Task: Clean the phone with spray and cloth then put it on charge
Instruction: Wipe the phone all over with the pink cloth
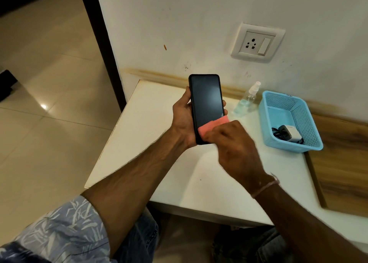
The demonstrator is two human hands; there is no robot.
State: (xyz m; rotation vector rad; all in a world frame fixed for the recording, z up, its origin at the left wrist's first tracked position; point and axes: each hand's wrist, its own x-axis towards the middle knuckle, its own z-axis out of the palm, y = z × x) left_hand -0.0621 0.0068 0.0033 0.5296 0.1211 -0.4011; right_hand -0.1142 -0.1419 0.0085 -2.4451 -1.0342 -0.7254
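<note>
No text can be read anywhere. The white charger point(291, 132) in the blue basket point(307, 123) carries a faint grey mark on its top face, too small and blurred to make out. The phone point(206, 101) screen is dark, showing only glare.

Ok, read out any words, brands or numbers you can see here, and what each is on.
No text is readable.
Charger in the basket: a faint mark on its white face, too blurred to read.
Phone: screen dark, no text.
Spray bottle, wall socket: no writing visible.
</note>
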